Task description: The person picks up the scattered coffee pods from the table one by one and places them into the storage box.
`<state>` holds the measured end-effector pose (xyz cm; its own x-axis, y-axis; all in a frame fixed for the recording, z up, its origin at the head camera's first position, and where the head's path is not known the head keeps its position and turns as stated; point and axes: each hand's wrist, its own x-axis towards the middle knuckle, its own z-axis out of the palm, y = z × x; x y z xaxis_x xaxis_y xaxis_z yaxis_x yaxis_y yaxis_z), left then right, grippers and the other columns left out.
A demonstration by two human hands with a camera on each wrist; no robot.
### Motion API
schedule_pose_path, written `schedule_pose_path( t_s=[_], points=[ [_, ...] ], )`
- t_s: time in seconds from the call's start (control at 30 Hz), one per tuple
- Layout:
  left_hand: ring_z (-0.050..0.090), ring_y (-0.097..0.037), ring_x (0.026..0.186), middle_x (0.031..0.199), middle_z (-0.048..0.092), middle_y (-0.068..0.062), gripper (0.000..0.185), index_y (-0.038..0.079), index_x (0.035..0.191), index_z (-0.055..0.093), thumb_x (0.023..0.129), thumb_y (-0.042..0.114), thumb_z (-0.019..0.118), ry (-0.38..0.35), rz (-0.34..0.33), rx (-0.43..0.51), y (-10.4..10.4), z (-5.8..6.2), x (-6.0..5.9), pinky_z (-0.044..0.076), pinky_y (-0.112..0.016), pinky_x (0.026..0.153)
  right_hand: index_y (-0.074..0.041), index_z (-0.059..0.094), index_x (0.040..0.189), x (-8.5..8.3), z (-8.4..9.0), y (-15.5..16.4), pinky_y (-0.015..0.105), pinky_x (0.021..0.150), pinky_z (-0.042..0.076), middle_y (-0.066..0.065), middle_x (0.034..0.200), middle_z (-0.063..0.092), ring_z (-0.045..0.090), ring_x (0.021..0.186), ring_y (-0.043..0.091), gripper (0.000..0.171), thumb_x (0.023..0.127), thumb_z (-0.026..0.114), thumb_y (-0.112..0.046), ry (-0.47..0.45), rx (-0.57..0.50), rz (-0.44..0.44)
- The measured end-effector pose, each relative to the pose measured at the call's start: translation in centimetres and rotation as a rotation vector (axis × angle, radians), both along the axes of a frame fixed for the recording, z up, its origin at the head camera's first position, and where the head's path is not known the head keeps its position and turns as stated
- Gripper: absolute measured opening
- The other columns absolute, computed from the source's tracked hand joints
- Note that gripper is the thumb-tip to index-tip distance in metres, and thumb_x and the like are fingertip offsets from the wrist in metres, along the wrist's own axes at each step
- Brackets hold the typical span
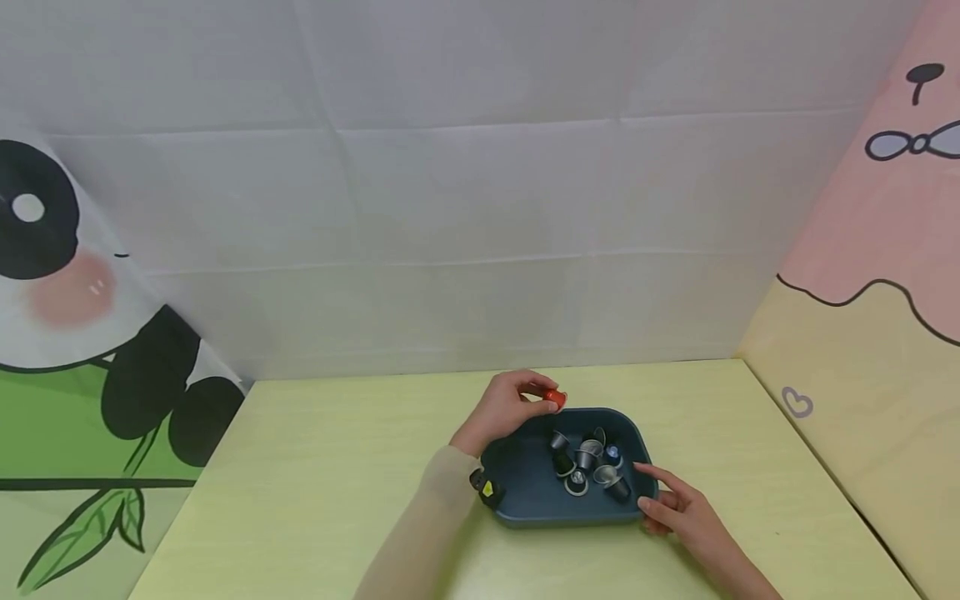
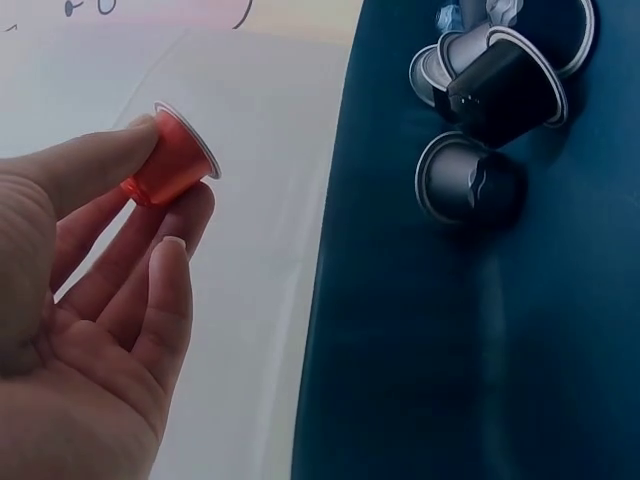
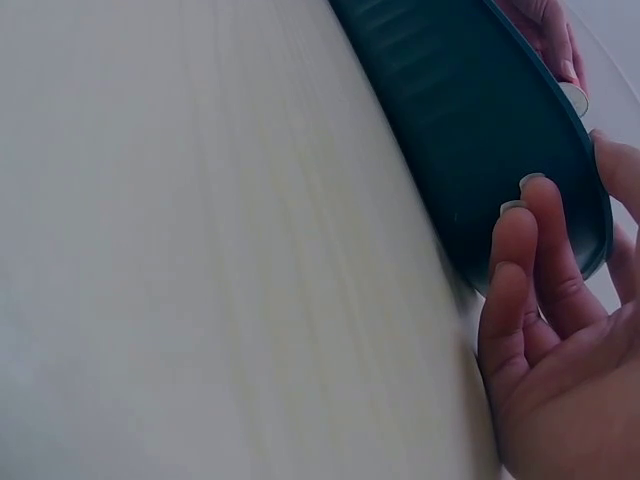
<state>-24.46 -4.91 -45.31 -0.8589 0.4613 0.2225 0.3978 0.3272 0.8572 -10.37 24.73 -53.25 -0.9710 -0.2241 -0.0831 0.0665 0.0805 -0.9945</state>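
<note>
A dark teal tray (image 1: 525,492) sits on the pale yellow table and holds several coffee capsules (image 1: 588,467), dark, silver and blue. My left hand (image 1: 510,404) hovers at the tray's far left rim and pinches an orange-red capsule (image 1: 553,398) between thumb and fingers. The left wrist view shows that capsule (image 2: 172,157) held above the table beside the tray (image 2: 420,340), with dark capsules (image 2: 500,90) inside. My right hand (image 1: 675,504) rests at the tray's near right corner, straight fingertips (image 3: 520,215) touching the outer wall (image 3: 450,110).
The table (image 1: 315,483) is boxed in by a white cloth backdrop behind, a panda-print panel (image 1: 90,333) on the left and a pink and yellow panel (image 1: 862,333) on the right. Bare tabletop lies left of the tray.
</note>
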Motion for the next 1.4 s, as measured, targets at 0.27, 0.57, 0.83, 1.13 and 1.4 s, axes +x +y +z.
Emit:
schedule_pose_path(
  t_s=[0.27,0.57,0.83,1.13,1.4],
  points=[
    [0.069,-0.014,0.091,0.102,0.073,0.003,0.028,0.013,0.112,0.075,0.085,0.015,0.081,-0.047,-0.029,-0.041,1.2,-1.0,-0.7,0.054,-0.026,0.075,0.0,0.045,0.143,-0.1,-0.3,0.0,0.029,0.066,0.054,0.001,0.072,0.059,0.059,0.065,0.014,0.05,0.098,0.064,-0.01,0.035,-0.002,0.014],
    [0.067,-0.004,0.087,0.096,0.073,0.007,0.025,0.014,0.108,0.077,0.083,0.013,0.082,-0.081,-0.083,-0.159,1.6,-2.0,-0.5,0.053,-0.022,0.077,-0.004,0.049,0.142,0.0,-0.1,-0.1,0.029,0.065,0.055,0.001,0.071,0.06,0.061,0.064,0.014,0.048,0.097,0.065,-0.01,0.043,0.013,0.003],
    [0.066,-0.002,0.083,0.097,0.073,0.008,0.024,0.015,0.108,0.077,0.085,0.013,0.081,-0.096,-0.155,-0.214,1.9,-2.7,-0.3,0.053,-0.022,0.071,0.002,0.044,0.143,0.0,0.1,-0.2,0.029,0.066,0.055,0.002,0.072,0.061,0.062,0.065,0.015,0.052,0.097,0.065,-0.01,0.036,0.026,0.003],
    [0.065,-0.001,0.085,0.097,0.073,0.009,0.023,0.014,0.109,0.076,0.086,0.012,0.079,-0.102,-0.177,-0.287,2.3,-2.8,-0.3,0.052,-0.02,0.074,-0.013,0.054,0.141,-0.2,0.1,-0.1,0.029,0.065,0.054,0.002,0.073,0.061,0.06,0.065,0.014,0.045,0.097,0.065,-0.01,0.032,-0.006,0.004],
    [0.065,-0.002,0.088,0.099,0.072,0.007,0.022,0.013,0.109,0.075,0.087,0.009,0.078,-0.11,-0.218,-0.339,2.4,-3.2,-0.2,0.052,-0.02,0.075,-0.026,0.058,0.137,-0.1,-0.1,0.0,0.029,0.065,0.054,0.003,0.072,0.06,0.06,0.065,0.014,0.042,0.098,0.064,-0.01,0.018,-0.002,-0.007]
  ],
)
